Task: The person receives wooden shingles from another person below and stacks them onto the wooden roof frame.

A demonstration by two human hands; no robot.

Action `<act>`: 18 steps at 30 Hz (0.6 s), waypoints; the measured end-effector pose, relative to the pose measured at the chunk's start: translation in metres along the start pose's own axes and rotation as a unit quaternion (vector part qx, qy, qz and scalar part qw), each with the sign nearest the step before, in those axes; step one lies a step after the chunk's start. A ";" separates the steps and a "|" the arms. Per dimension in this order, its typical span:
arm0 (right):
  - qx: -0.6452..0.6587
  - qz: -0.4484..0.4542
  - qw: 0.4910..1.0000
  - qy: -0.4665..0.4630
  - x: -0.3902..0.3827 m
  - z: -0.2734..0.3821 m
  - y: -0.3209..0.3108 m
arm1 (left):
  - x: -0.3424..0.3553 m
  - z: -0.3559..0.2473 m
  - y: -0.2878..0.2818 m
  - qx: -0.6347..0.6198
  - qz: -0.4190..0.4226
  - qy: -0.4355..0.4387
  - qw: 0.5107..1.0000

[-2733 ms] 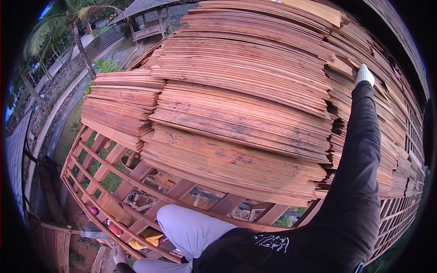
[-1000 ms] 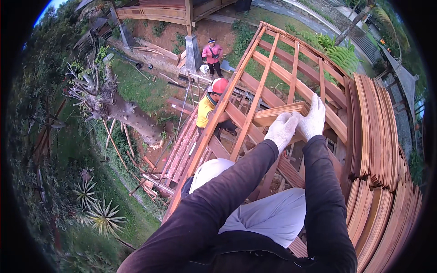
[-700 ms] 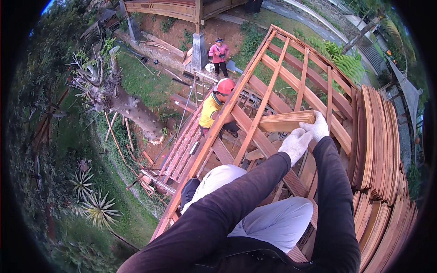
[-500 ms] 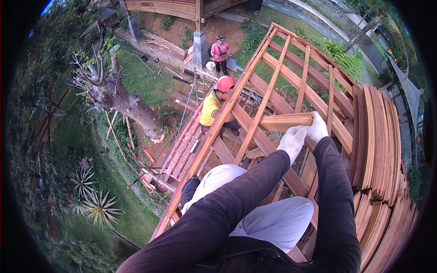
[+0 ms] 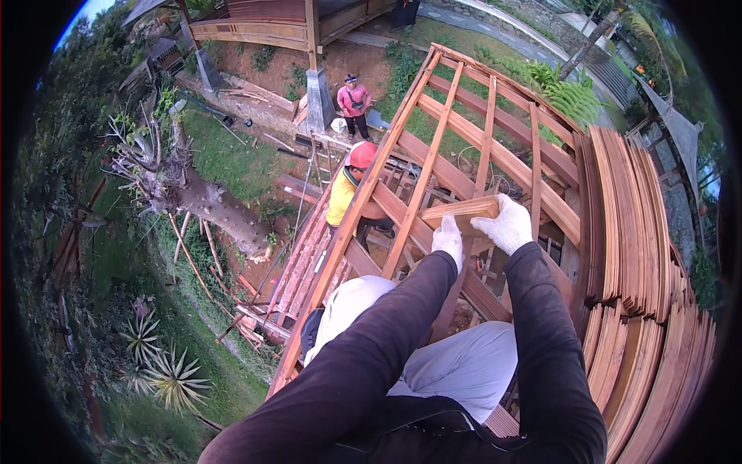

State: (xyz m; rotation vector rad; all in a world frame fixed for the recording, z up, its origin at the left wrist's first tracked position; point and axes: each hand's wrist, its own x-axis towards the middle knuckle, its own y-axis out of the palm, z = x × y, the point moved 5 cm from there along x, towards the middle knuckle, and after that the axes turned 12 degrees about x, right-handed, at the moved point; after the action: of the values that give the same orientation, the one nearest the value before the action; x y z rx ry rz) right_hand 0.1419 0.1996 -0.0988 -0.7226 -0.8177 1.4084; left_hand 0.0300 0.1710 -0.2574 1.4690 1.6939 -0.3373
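Observation:
Ahead of me, above the roof frame, I hold a short light-brown wooden board (image 5: 468, 207) with both hands. My right hand (image 5: 507, 225), in a white glove, is closed around its right end. My left hand (image 5: 448, 240), gloved too, is at the board's near edge, thumb raised; its other fingers are partly hidden, but it looks closed on the board. Under the board run the reddish rafters (image 5: 487, 298) and thin battens (image 5: 430, 174) of the frame. My knees, in light grey trousers, rest over the frame.
Thin wooden boards are piled in a tall stack (image 5: 622, 224) on the right, with more boards (image 5: 657, 379) nearer me. Beyond the left beam, a person in a yellow shirt and red cap (image 5: 352, 182) works by a scaffold (image 5: 309, 251). A person in pink (image 5: 354, 104) stands farther below.
My hands and the board have come nearer and a little left in view. The left hand has moved apart from the right, leftward along the board. The whole view has shifted slightly.

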 end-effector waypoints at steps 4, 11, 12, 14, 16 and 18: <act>0.020 -0.021 0.999 -0.032 -0.016 0.046 -0.044 | 0.006 0.009 0.001 -0.053 0.099 -0.073 0.991; 0.043 -0.099 0.993 -0.054 -0.113 0.086 -0.113 | -0.026 0.016 0.012 -0.118 0.130 -0.162 0.971; 0.047 -0.112 0.991 -0.060 -0.130 0.088 -0.113 | -0.031 0.017 0.014 -0.143 0.156 -0.158 0.965; 0.028 -0.147 0.984 -0.092 -0.166 0.097 -0.114 | -0.045 0.028 0.024 -0.184 0.214 -0.161 0.946; -0.029 -0.176 0.975 -0.135 -0.194 0.100 -0.105 | -0.039 0.040 0.025 -0.220 0.264 -0.119 0.932; -0.039 -0.176 0.972 -0.150 -0.215 0.100 -0.091 | -0.039 0.046 0.018 -0.231 0.260 -0.126 0.929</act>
State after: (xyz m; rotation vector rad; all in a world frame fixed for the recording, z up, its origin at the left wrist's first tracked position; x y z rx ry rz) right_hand 0.1106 -0.0238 0.0186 -0.3999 -1.1802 1.1809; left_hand 0.0631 0.1178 -0.2508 1.3775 1.0307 0.1532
